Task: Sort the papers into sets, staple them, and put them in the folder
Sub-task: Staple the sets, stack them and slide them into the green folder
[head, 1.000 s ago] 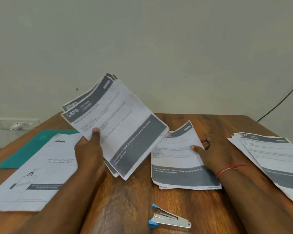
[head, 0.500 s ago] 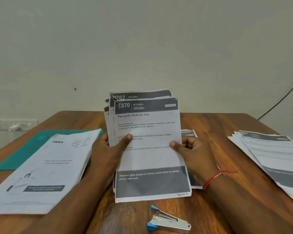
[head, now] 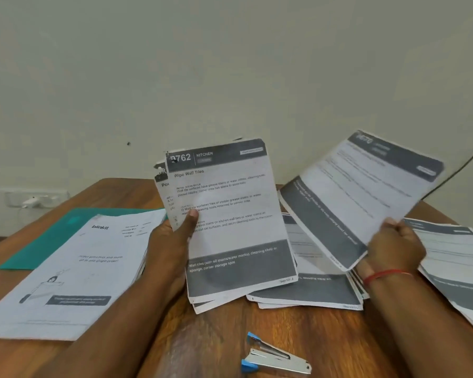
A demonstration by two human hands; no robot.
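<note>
Sorting under way.
Your left hand (head: pixel 172 241) grips the upright stack (head: pixel 230 214); your right hand (head: pixel 393 246) pinches one tilted sheet (head: pixel 361 192) directly above the middle pile (head: pixel 306 293).

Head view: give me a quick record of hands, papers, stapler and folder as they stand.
left hand: holds a sheaf upright, thumb on its front page, headed 9762 Kitchen, Wipe Wall Tiles
right hand: holds a tilted sheet in the air, print blurred
centre pile: flat on the table, behind the sheaf
right pile: fanned, at the table's right side
left pile: blinkit page on top, partly over the green folder
stapler: lying near the front edge, untouched
</note>
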